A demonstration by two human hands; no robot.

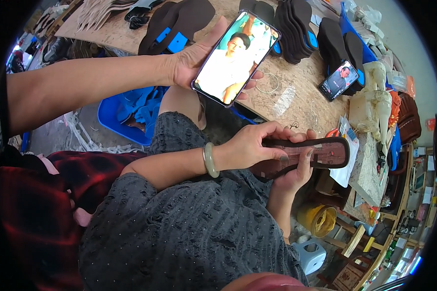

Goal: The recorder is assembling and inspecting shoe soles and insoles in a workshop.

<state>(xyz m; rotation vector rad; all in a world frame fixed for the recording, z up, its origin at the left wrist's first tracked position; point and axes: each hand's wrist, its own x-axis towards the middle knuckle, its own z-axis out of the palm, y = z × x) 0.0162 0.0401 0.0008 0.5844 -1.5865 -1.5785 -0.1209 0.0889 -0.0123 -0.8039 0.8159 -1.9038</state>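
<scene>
In front of my lap I hold a dark brown shoe sole [332, 153], tilted, with a reddish-brown top face and a dark rim. My left hand [250, 144], with a pale green bangle at the wrist, grips its inner end, thumb on the top face. My right hand [292, 180] comes from below, fingers closed around the sole's middle. Thin thread-like strands show near the left fingertips, too fine to make out. Another person's hand [192, 62] reaches in from the left, holding a lit smartphone [235, 58] over the table edge.
On the worktable [272, 104] lie stacks of dark soles [296, 31] with blue patches. A second phone [339, 80] leans against soles. Red-handled scissors [332, 133] lie nearby. A blue bin [112, 124] of blue pieces, a yellow bucket [306, 218] and a light-blue stool [310, 255] stand below.
</scene>
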